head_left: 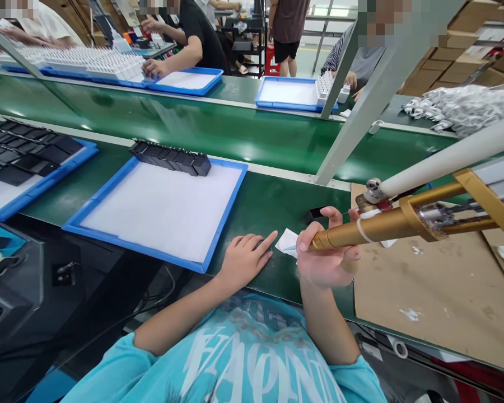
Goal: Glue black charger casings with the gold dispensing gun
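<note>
My right hand (325,260) is wrapped round the front of a gold-coloured dispensing gun (373,226). Its thin pale-blue nozzle (291,247) points left, over or against a small white paper (284,239) on the bench; I cannot tell whether it touches. Beside the paper, my left hand (244,258) lies palm down on the green bench, index finger stretched towards the paper and thumb apart. A small dark patch shows between its fingers, too little to name. Behind my right hand stands a small black box-shaped housing (315,214), partly hidden.
A blue tray (224,218) with a white liner holds a row of black housings (172,157) along its back. Another blue tray (37,179) of black housings is at left. Brown cardboard (437,291) covers the right bench. A metal post (361,129) rises ahead; co-workers sit across the line.
</note>
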Motion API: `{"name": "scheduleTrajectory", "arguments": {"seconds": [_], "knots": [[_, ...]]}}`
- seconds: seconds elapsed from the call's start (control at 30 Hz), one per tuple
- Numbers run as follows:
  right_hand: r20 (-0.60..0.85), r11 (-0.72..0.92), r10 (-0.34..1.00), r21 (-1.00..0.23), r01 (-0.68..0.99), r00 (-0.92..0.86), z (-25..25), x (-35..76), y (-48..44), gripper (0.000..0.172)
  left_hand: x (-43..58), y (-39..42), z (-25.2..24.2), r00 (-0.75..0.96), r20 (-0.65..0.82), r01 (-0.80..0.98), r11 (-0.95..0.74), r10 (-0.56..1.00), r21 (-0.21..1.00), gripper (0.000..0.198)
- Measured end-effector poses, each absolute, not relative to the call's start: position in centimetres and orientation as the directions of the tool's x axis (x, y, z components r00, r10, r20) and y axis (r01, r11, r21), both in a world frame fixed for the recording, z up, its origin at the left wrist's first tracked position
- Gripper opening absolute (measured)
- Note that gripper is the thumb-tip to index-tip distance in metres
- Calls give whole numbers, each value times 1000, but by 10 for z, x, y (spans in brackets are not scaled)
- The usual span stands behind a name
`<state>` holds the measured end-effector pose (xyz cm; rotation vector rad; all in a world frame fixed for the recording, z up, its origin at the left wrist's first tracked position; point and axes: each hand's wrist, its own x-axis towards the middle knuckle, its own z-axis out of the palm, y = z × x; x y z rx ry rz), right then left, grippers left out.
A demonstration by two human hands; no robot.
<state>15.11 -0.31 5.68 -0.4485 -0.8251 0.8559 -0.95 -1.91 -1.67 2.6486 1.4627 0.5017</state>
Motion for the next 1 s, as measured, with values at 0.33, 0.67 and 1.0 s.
{"name": "scheduleTrajectory", "arguments": {"seconds": [0.33, 0.67, 1.0], "knots": [[433, 593, 802, -662, -459, 412, 55, 151, -2, 30, -8, -16, -20, 520, 140, 816, -539, 842, 210, 31], [406, 604, 785, -667, -436, 467, 53, 155, -1, 33, -26, -9, -4, 330, -271, -204, 349, 904, 914, 59], [381, 570, 814, -669, -478, 438, 51, 161, -2, 37, -52, 5, 6, 295, -173, -169, 230, 940, 958, 62]]}}
